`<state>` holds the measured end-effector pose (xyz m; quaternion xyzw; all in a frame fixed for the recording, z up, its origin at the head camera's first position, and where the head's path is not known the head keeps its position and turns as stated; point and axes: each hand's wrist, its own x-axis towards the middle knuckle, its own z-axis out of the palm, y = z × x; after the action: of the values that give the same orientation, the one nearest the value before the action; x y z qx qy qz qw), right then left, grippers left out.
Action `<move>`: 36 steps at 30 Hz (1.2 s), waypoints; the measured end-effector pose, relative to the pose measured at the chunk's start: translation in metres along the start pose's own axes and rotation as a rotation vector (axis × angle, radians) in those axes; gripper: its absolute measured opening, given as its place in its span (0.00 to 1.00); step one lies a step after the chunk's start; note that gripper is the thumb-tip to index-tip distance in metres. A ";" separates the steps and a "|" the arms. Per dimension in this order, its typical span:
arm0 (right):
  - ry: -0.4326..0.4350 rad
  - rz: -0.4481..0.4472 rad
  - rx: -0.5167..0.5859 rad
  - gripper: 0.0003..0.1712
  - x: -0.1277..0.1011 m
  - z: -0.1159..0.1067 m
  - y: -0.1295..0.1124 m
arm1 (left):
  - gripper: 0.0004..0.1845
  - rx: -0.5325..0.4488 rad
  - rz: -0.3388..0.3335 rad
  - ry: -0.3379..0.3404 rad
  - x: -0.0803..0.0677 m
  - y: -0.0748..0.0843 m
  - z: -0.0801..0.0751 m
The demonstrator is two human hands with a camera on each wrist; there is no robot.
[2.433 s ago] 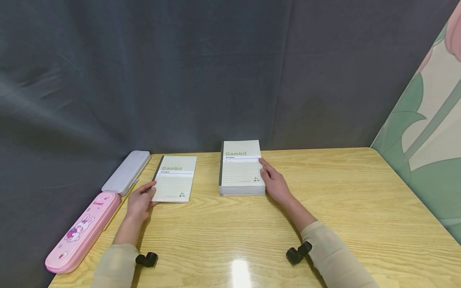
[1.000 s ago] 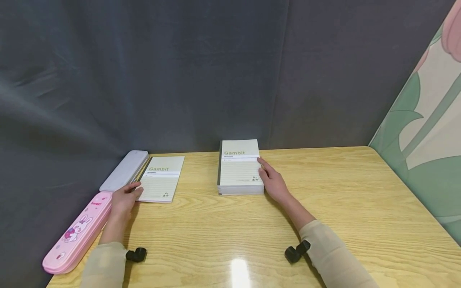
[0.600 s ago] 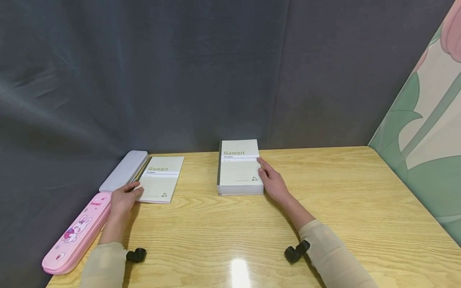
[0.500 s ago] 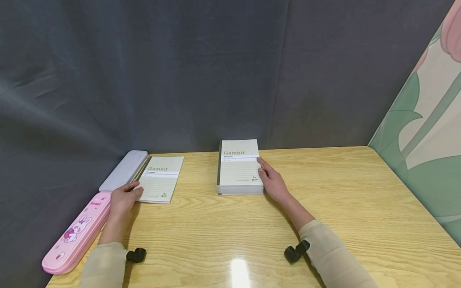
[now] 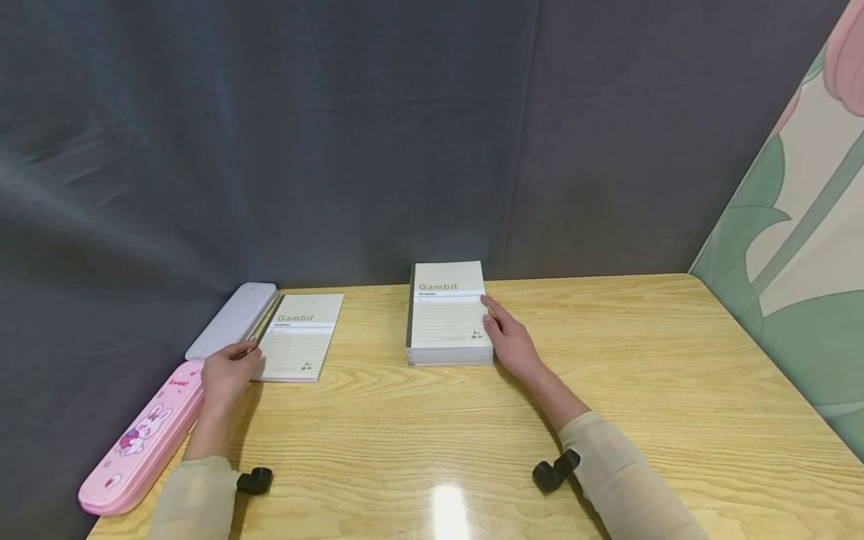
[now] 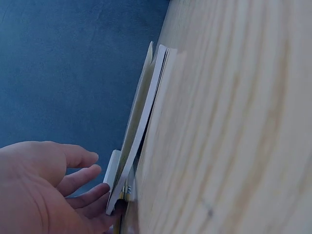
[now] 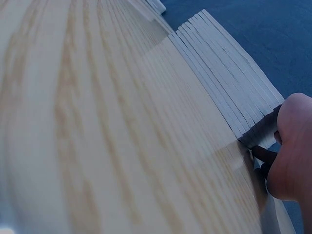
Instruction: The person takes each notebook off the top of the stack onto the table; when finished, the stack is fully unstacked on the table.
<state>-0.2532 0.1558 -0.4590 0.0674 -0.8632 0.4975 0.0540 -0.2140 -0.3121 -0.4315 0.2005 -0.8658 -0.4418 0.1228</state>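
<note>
A single white "Gambit" notebook point(image 5: 300, 349) lies flat at the left of the table, its dark spine toward the pencils. My left hand point(image 5: 228, 373) is at its lower left corner, thumb and fingers loosely spread. In the left wrist view the fingertips point(image 6: 102, 190) come right at the notebook's corner point(image 6: 131, 156), and its cover lifts slightly at the far end. Further right stands a neat stack of several matching notebooks point(image 5: 451, 322). Along the stack's right side my right hand point(image 5: 514, 345) rests with its fingers extended; in the right wrist view they are in shadow beside the stacked notebooks point(image 7: 224, 73).
A pale grey pencil case point(image 5: 232, 321) lies left of the single notebook, with a pink rabbit pencil case point(image 5: 145, 442) nearer the front. Thin pencils point(image 5: 265, 322) lie between the grey case and the notebook. A dark curtain point(image 5: 378, 142) hangs behind the wooden table point(image 5: 378, 450).
Over the last seconds my left hand moved the single notebook left, up beside the pencils; just now its fingers have drawn slightly left off the cover. The right hand stays at the stack.
</note>
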 end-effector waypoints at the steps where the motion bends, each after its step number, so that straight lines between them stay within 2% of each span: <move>1: -0.001 -0.001 0.000 0.28 0.000 0.000 0.000 | 0.19 0.000 0.007 0.008 0.000 0.001 0.000; 8: -0.005 -0.002 0.008 0.28 -0.001 0.000 -0.003 | 0.17 0.004 0.030 0.023 -0.001 0.007 0.002; 16: -0.008 -0.002 0.021 0.28 -0.001 0.000 -0.004 | 0.19 -0.057 0.073 0.011 -0.004 0.015 0.003; 26: -0.003 -0.004 0.013 0.28 -0.001 0.000 -0.003 | 0.19 -0.146 0.150 -0.097 -0.008 0.027 0.021; 29: 0.000 0.000 0.009 0.28 -0.001 0.000 -0.003 | 0.18 -0.174 0.165 -0.108 -0.008 0.029 0.028; 36: 0.000 0.007 0.018 0.28 -0.002 0.000 -0.004 | 0.18 -0.255 0.171 -0.160 -0.010 0.036 0.042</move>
<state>-0.2503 0.1543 -0.4558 0.0649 -0.8590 0.5052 0.0517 -0.2302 -0.2584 -0.4265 0.0731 -0.8237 -0.5504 0.1149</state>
